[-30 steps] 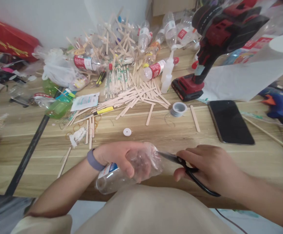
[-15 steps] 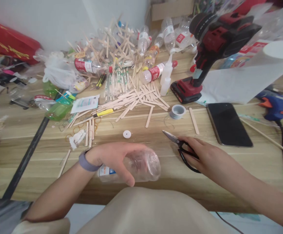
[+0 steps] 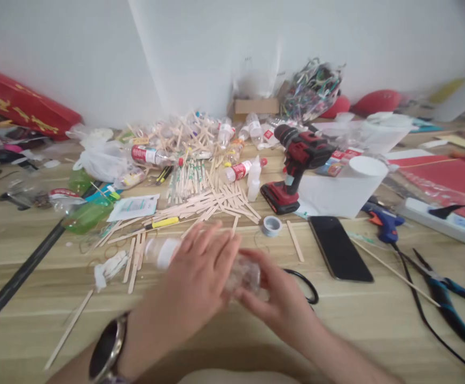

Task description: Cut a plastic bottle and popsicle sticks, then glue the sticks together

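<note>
A clear plastic bottle (image 3: 162,252) lies on its side in front of me, neck to the left. My left hand (image 3: 200,272) rests across its middle, fingers stretched out flat and slightly blurred; the thumb is hidden. At the bottle's base, my right hand (image 3: 274,293) grips it between thumb and fingers. Behind the right hand, black-handled scissors (image 3: 311,288) lie on the table, with only a handle loop showing. Loose wooden craft sticks (image 3: 226,202) are piled beyond the bottle, and a yellow-handled craft knife (image 3: 164,223) lies beside them.
To the right are a phone (image 3: 340,248), a glue gun (image 3: 384,221), pliers (image 3: 442,293) and a power strip (image 3: 440,218). A red cordless drill (image 3: 292,170) stands behind a tape roll (image 3: 272,226). More bottles (image 3: 242,169) and a plastic bag (image 3: 104,160) crowd the back.
My right hand has let go of the scissors and moved left onto the bottle's base. My left hand has turned, its fingers now stretched over the bottle. The view has tilted up.
</note>
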Demonstrator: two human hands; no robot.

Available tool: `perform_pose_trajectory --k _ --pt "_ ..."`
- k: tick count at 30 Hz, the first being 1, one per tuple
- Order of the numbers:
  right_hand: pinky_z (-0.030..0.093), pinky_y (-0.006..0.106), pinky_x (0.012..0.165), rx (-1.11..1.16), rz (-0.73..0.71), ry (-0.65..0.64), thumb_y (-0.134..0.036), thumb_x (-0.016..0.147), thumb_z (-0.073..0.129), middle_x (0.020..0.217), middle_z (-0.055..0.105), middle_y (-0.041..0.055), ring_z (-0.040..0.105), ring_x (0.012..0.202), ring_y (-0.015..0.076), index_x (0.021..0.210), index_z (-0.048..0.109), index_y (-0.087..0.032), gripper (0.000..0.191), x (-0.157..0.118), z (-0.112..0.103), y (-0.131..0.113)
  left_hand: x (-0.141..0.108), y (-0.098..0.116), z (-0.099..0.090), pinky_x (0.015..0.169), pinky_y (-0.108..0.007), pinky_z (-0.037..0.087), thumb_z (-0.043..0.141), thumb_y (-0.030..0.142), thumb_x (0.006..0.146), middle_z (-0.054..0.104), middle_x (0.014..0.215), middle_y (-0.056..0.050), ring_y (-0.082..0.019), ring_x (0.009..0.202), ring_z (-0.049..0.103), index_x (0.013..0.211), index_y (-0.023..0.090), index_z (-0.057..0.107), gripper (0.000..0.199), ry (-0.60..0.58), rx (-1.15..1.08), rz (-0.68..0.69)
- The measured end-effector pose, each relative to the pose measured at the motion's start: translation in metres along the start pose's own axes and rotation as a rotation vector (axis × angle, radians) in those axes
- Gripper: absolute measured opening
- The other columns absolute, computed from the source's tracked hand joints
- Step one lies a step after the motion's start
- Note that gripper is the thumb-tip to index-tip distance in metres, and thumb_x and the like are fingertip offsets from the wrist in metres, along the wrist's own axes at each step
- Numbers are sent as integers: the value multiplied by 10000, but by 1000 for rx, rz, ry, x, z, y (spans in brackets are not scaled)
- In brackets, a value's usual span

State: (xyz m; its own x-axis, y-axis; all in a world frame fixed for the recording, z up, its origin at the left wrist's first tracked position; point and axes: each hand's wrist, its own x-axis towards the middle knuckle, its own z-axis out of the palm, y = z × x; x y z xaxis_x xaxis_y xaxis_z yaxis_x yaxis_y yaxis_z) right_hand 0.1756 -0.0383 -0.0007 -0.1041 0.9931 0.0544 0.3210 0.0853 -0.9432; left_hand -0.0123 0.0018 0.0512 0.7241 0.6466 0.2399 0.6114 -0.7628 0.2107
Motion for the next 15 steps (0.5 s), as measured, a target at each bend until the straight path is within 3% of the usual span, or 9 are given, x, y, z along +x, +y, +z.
perform_pose_trajectory --k 2,4,5,8,10,11,12,14,15 --pt "575 372 735 157 27 168 -439 843 645 1060 691 101 688 850 242 1217 508 -217 456 7 1 7 -7 3 12 1188 -570 203 690 232 843 460 1504 -157 -356 1454 318 1423 233 407 645 370 -72 -157" --pt "581 364 750 217 -7 255 -461 873 630 1103 682 111 698 876 243 1231 475 -232 452 9 3 7 -11 7 25 1147 -537 317 747 315 804 411 1529 -163 -355 1439 346 1467 248 350 776 614 -455 -432" --pt "583 357 768 198 -48 257 -460 875 643 1139 674 116 700 902 242 1255 464 -239 475 7 7 6 -12 9 31 1106 -516 383 784 378 766 428 1517 -158 -361 1406 399 1472 262 344 840 636 -764 -556" --pt "566 369 878 37 -261 121 -510 788 754 1274 632 155 665 1085 284 1369 456 -228 712 -1 23 3 -8 11 41 851 -432 561 804 578 666 670 1200 -169 -364 1094 657 1302 198 537 788 575 -1614 -782" --pt "547 393 929 -62 -401 -11 -573 716 790 1294 632 172 628 1161 317 1371 524 -202 798 -2 25 5 -4 9 41 723 -347 580 827 502 668 728 992 -110 -279 877 717 1258 205 552 715 630 -1876 -924" --pt "553 392 914 -95 -412 -32 -594 716 774 1243 667 156 648 1124 312 1304 598 -209 725 0 20 9 -3 7 39 682 -312 577 830 425 686 733 921 -79 -236 794 718 1263 215 541 679 686 -1928 -985" --pt "558 392 895 -125 -373 -8 -600 747 739 1183 698 133 671 1073 300 1199 672 -230 589 6 9 13 -2 4 37 659 -289 574 817 346 709 732 869 -57 -206 733 712 1268 219 533 640 738 -1948 -1031" --pt "553 420 892 -177 -116 320 -626 782 667 1072 734 93 692 977 280 1027 723 -256 448 24 -24 25 -4 -3 34 647 -281 581 721 259 798 731 822 -59 -182 676 705 1264 198 540 503 791 -1954 -1094" --pt "544 453 895 -194 -47 425 -617 811 633 1071 727 113 688 962 286 1052 707 -232 460 37 -45 32 -5 -7 34 647 -285 587 657 242 847 731 813 -70 -179 662 705 1251 183 554 420 798 -1958 -1118"
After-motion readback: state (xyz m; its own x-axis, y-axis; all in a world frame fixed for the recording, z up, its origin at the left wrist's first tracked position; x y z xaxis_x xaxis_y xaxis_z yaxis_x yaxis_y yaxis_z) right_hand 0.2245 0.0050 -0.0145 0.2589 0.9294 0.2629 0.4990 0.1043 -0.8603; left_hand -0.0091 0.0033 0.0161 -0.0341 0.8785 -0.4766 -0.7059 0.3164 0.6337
